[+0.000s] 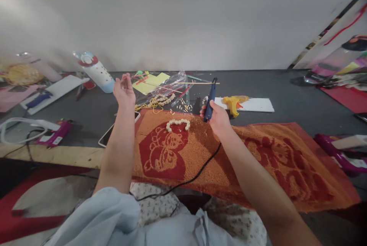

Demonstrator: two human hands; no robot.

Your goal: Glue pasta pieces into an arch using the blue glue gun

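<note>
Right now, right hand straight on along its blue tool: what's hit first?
Likely the pale wall, beyond the blue tool and the thin stick at its tip; depth is unclear.

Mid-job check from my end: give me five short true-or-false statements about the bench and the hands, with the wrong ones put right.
1. The right hand holds a dark blue tool. True.
2. The yellow glue gun lies on the orange towel. False: the yellow glue gun lies across a white strip, beyond the orange towel.
3. The cream beaded arc rests on the orange towel. True.
4. The spotted bottle is to the right of both hands. False: the spotted bottle is to the left of the left hand.
5. The phone lies at the towel's right edge. False: the phone is by its left edge, partly hidden by the left forearm.
</note>
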